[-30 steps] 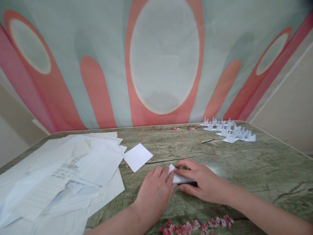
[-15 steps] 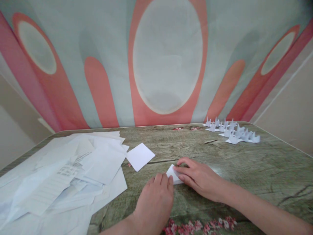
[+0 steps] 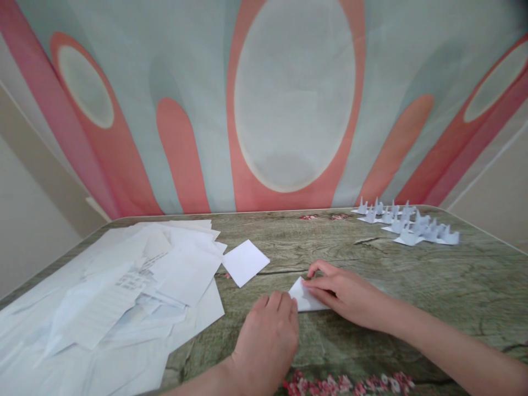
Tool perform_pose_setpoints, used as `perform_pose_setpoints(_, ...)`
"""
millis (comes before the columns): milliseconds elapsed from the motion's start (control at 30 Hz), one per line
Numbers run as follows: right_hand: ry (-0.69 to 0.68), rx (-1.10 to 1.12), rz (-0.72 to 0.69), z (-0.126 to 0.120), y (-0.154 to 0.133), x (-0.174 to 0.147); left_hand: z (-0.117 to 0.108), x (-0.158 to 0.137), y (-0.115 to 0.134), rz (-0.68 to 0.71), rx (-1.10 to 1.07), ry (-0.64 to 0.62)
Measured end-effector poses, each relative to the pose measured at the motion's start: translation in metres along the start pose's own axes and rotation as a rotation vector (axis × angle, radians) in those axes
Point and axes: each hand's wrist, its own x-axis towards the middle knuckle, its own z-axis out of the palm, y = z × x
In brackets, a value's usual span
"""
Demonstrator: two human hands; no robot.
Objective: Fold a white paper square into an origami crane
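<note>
A small folded piece of white paper (image 3: 304,298) lies on the wood-patterned table between my hands, one corner pointing away from me. My left hand (image 3: 270,330) has its fingers curled over the paper's left end and hides that part. From the right, my right hand (image 3: 344,291) pinches the paper near its upper edge, thumb and fingertips close together. Beyond my left hand a white paper square (image 3: 246,263) rests flat, turned like a diamond.
A wide, loose pile of white paper sheets (image 3: 124,302), some printed, covers the table's left side. Several folded white paper cranes (image 3: 412,223) stand in rows at the back right. Behind the table (image 3: 412,302) rises a patterned coral and grey-green backdrop (image 3: 295,99).
My view has turned slightly left, so everything sits farther right. More of the folded paper's face shows now, as my right fingers have shifted a little along it.
</note>
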Motion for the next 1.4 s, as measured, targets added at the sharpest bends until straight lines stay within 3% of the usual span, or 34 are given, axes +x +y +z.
perform_pose_setpoints(200, 0.04, -0.083, 0.03, 0.006, -0.003, -0.002, 0.008, 0.002, 0.002, 0.082, -0.017, 0.09)
perform_pose_setpoints(567, 0.062, -0.077, 0.058, 0.011, -0.001, -0.005, 0.003, 0.009, -0.001, 0.026, -0.184, 0.051)
perform_pose_setpoints(1400, 0.043, -0.073, 0.048, 0.009, -0.004, -0.005, 0.006, -0.001, 0.013, 0.138, 0.059, 0.126)
